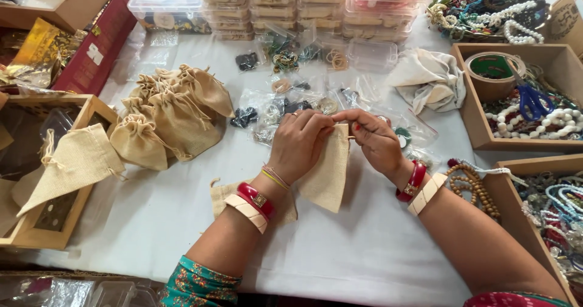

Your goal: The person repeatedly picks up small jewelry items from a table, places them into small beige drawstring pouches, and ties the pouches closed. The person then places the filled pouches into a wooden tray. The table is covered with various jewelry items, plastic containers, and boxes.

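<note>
Centrally, we see the left hand [299, 142] and the right hand [373, 138] pinched shut together on the top edge of a small beige cloth pouch [328, 172], which hangs from the fingertips just above the white bench [340, 252], so that its mouth stays up and within reach of both thumbs. We note a second flat pouch [223, 196] lying under the left wrist, and a heap of filled drawstring pouches [173, 115] set to the left, apart from the clear packets of beads [285, 103] just beyond the hands. We find wooden trays of beads [470, 109] along the right edge, near the right hand.
</note>
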